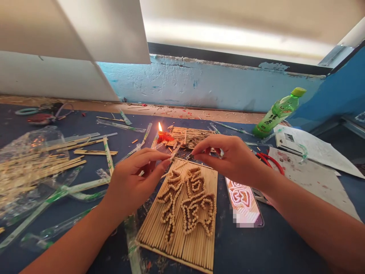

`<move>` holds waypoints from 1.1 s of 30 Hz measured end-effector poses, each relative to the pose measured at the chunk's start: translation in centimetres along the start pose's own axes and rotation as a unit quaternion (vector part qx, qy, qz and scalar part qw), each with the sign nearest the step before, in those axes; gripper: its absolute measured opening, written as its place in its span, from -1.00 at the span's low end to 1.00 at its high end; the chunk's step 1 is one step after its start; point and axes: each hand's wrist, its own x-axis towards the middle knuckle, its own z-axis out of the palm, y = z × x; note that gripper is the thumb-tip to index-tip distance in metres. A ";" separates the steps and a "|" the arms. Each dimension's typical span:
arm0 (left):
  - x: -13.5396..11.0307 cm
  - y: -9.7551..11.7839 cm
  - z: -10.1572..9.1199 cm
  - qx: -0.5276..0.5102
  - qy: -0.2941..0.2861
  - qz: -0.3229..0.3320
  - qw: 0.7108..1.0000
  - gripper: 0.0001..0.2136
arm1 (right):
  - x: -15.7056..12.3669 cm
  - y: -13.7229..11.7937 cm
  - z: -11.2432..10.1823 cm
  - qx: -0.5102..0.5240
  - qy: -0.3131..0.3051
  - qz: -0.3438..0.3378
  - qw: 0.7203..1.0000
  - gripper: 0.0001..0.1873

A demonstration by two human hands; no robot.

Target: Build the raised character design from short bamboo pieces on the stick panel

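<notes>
My left hand (pixel 138 177) is closed, thumb and forefinger pinching a thin pale stick (pixel 176 149) that points up and away. Opposite it, my right hand (pixel 230 154) is pinched shut on a small piece, partly dark, too small to make out. Both hands hover over the far edge of a panel of light wooden sticks (pixel 203 243) laid side by side. Raised outlines of small pale beads or stick ends (pixel 196 205) form a character on it. Just beyond the hands, a red candle (pixel 164 137) burns beside a smaller, partly blackened stick panel (pixel 191 136).
Loose chopsticks (pixel 48 167) and clear plastic wrappers (pixel 71 190) cover the left side. A phone (pixel 245 201) showing a similar character lies right of the panel. Behind my right arm are red-handled scissors (pixel 275 161), papers (pixel 313 167) and a green tea bottle (pixel 279 114).
</notes>
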 end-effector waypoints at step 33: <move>0.1 -0.2 0.3 0.016 0.041 -0.081 0.996 -0.93 | -7.5 -0.5 0.9 -0.014 -0.180 -0.078 0.981 -0.84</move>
